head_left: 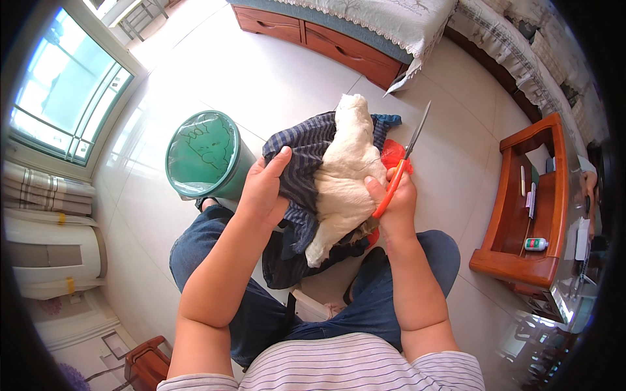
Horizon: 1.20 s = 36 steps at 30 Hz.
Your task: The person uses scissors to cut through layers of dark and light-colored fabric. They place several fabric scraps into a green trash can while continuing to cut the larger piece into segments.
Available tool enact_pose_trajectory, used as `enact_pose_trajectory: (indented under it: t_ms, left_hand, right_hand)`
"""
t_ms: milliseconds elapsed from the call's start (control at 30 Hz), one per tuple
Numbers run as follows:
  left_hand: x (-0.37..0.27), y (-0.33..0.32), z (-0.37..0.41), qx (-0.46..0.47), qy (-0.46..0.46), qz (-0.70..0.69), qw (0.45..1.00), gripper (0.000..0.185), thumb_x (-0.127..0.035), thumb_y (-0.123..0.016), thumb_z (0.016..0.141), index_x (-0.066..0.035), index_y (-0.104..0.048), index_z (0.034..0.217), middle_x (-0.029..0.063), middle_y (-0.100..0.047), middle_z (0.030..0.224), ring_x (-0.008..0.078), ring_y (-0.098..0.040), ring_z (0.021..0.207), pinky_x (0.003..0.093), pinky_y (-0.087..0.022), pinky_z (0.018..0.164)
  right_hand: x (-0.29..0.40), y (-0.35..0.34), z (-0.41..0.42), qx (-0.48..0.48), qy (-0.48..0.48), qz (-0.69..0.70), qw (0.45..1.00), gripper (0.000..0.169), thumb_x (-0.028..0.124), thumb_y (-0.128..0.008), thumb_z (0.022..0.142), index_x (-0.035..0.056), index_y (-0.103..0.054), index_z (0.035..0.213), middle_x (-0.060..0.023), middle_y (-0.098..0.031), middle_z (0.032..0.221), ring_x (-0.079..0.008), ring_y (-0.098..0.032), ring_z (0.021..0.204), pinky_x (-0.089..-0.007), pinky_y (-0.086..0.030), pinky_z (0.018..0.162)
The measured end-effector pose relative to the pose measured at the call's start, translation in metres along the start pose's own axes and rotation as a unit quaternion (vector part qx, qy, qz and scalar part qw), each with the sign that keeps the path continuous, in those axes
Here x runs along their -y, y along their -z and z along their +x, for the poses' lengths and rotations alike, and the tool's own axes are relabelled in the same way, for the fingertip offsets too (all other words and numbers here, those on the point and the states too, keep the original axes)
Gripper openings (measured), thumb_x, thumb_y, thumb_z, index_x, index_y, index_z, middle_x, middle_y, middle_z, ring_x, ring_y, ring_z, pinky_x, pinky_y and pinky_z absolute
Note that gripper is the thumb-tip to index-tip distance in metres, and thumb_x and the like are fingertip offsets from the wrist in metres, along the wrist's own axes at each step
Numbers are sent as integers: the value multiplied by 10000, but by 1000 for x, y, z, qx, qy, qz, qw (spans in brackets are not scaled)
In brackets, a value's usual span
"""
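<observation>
My left hand (268, 183) grips the edge of a dark striped cloth (305, 139), thumb on top. Across the cloth lies a long cream-coloured wad of cotton-like stuffing (349, 171), its surface creased. My right hand (398, 200) holds scissors with orange handles (391, 188), the blades pointing up and away from me; it also presses against the wad's right side, with the thumb on it. The blades look closed or nearly so. Red netting-like material (391, 152) shows behind my right hand. More dark cloth (283, 266) hangs below, between my knees.
A green lined bin (234, 166) stands at my left knee. Ahead is a wooden drawer unit (313, 39) under a lace-edged cloth. To the right, a wooden table (533, 264) has a small white bottle (536, 244) on its shelf. A small wooden stool (146, 361) sits at lower left.
</observation>
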<state>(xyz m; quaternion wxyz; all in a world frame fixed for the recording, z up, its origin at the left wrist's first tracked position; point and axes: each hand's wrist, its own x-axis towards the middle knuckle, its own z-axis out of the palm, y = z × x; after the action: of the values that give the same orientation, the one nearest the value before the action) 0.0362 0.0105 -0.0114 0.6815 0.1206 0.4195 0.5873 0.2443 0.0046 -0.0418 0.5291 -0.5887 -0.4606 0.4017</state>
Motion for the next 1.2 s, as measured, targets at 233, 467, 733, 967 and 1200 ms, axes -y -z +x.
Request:
enact_pose_trajectory:
  t_ms: [233,467,733,967,1200]
  left_hand:
    - [-9,6,4,-53,23,-5,998,214,-158,-515,911,7,-552,1042,116,-628,1011,234,-620,913,376,-492,837]
    - [0,19,15,-36,46,-15,998,227,-160,-518,909,17,-555,1046,118,-627,1007,248,-616,919,383,-486,847]
    - [30,22,5,-40,120,146,981,267,-321,-580,880,-97,-543,1021,21,-607,959,131,-572,849,322,-443,736]
    - [61,8,-20,-3,72,177,981,257,-227,-612,866,-110,-537,1082,4,-602,1005,98,-545,920,286,-423,773]
    - [46,-5,4,-39,-20,25,999,158,-118,-508,914,-54,-531,1056,66,-615,994,171,-601,893,312,-489,800]
  right_hand:
    - [9,0,2,-1,-8,14,1000,316,143,-730,692,15,-468,815,-1,-471,702,-85,-440,631,-233,-413,608]
    - [9,-5,-3,25,-43,156,987,298,103,-728,727,22,-474,860,1,-481,765,-70,-463,647,-206,-420,589]
    - [13,-8,-3,68,-140,338,928,238,44,-688,776,12,-502,921,-46,-552,852,-114,-573,727,-235,-500,656]
    - [15,-10,-6,76,-129,327,933,234,74,-694,785,13,-510,916,-41,-554,842,-110,-566,718,-233,-490,662]
    - [20,-9,-10,74,-112,175,975,325,256,-713,797,46,-500,924,3,-522,849,-77,-501,752,-212,-429,685]
